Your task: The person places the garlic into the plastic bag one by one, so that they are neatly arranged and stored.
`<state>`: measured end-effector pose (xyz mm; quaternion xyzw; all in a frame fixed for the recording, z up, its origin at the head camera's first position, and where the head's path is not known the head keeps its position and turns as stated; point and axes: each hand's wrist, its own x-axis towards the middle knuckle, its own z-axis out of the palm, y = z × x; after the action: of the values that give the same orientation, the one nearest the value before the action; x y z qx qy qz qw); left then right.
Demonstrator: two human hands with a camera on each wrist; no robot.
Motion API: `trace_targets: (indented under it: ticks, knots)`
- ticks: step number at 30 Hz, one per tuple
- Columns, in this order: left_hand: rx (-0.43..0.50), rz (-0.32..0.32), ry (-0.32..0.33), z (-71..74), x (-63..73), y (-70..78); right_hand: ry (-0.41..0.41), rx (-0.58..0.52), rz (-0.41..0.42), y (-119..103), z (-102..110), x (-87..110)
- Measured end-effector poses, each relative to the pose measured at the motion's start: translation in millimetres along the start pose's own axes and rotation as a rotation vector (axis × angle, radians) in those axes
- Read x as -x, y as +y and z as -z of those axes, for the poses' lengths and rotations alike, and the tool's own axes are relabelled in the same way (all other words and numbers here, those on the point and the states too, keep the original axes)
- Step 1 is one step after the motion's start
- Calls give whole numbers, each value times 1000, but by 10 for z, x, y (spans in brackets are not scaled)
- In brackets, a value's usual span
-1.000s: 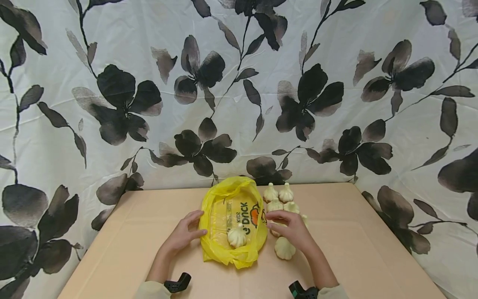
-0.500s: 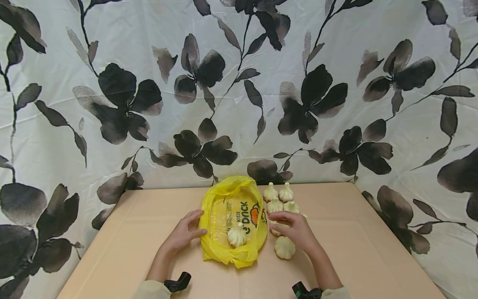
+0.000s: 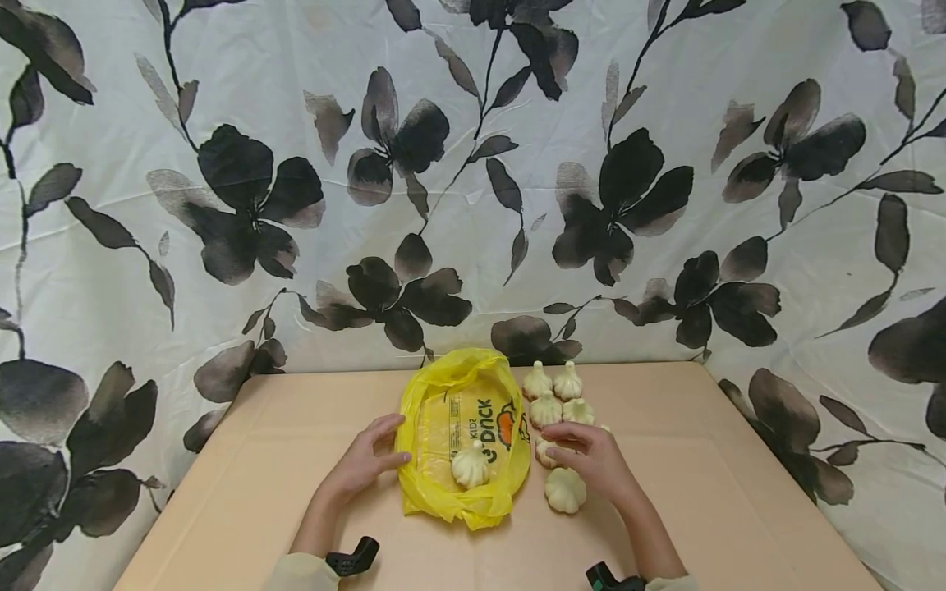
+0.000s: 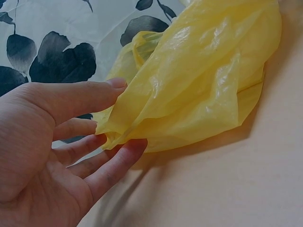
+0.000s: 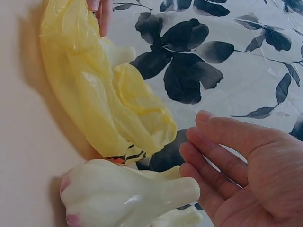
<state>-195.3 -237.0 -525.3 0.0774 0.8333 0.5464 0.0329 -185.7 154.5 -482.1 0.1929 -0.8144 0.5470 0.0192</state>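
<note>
Loosely crumpled yellow bag (image 3: 461,507), left hand (image 3: 362,458) touching, right hand (image 3: 593,460) apart, both unclenched; creamy garlic (image 3: 565,491).

Touching the left side of the yellow bag (image 3: 461,510) with the left hand (image 3: 364,460), thumb and fingers spread apart. Holding the right hand (image 3: 591,460) just right of it, without contact, fingers slightly bent. Slanting left forearm (image 3: 318,523) and right forearm (image 3: 650,529) inward.
</note>
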Motion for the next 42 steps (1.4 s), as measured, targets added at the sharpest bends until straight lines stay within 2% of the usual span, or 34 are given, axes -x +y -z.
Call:
trace_targets:
  ticks: [14,18,25,34,42]
  knots:
    - [19,9,-4,53,136,8,36,15,39,-12,-41,202]
    - [21,6,-8,66,148,18,52,12,12,-4,-44,264]
    - [13,-2,-29,103,167,34,88,14,34,41,-44,358]
    - [25,-14,-54,136,193,48,95,0,1,18,-60,453]
    - [28,-10,-55,125,177,24,78,-21,-70,40,-46,505]
